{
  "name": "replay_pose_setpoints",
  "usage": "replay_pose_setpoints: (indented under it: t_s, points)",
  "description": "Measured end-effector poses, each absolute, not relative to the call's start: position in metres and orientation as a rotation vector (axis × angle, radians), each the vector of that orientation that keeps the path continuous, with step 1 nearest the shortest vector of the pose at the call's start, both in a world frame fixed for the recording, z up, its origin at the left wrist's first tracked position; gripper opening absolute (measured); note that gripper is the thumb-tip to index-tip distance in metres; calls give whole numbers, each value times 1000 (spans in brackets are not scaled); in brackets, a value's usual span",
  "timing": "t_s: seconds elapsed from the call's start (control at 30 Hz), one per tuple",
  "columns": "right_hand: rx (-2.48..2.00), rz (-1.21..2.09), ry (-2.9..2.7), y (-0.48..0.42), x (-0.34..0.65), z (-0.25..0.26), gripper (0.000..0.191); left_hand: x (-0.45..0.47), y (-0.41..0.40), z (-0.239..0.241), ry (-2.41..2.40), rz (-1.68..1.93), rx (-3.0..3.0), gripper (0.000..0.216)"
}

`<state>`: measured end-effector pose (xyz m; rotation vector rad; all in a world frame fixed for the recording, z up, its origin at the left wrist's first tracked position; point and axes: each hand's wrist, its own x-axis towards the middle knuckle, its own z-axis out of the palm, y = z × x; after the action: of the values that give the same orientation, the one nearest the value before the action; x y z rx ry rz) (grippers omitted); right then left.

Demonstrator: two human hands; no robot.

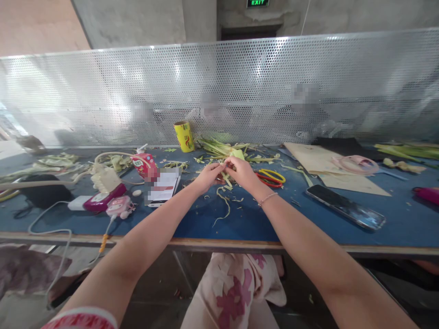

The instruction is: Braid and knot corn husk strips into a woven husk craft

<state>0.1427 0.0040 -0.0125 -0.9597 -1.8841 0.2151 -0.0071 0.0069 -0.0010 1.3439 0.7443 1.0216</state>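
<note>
My left hand and my right hand meet over the middle of the blue table, fingertips pinched together. Between them is a pale green plant strip, its wider end showing just behind my right hand; the exact grip is partly hidden by the fingers. A heap of green stalks and leaves lies right behind my hands. Thin peeled shreds are scattered on the table below them. Scissors with red and yellow handles lie just right of my right hand.
A perforated metal screen rises behind the table, with people blurred beyond it. Left are a yellow can, a red pouch, a phone and cables. On the right lie another phone and cardboard.
</note>
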Motion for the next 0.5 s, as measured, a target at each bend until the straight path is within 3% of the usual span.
replay_pose_setpoints:
  t_s: [0.2, 0.5]
  points:
    - [-979, 232, -1880, 0, 140, -12, 19, -5, 4, 2, 813, 1057, 1237, 13]
    - [-1312, 466, -1619, 19, 136, -22, 38, -8, 13, -3, 904, 1191, 1588, 28]
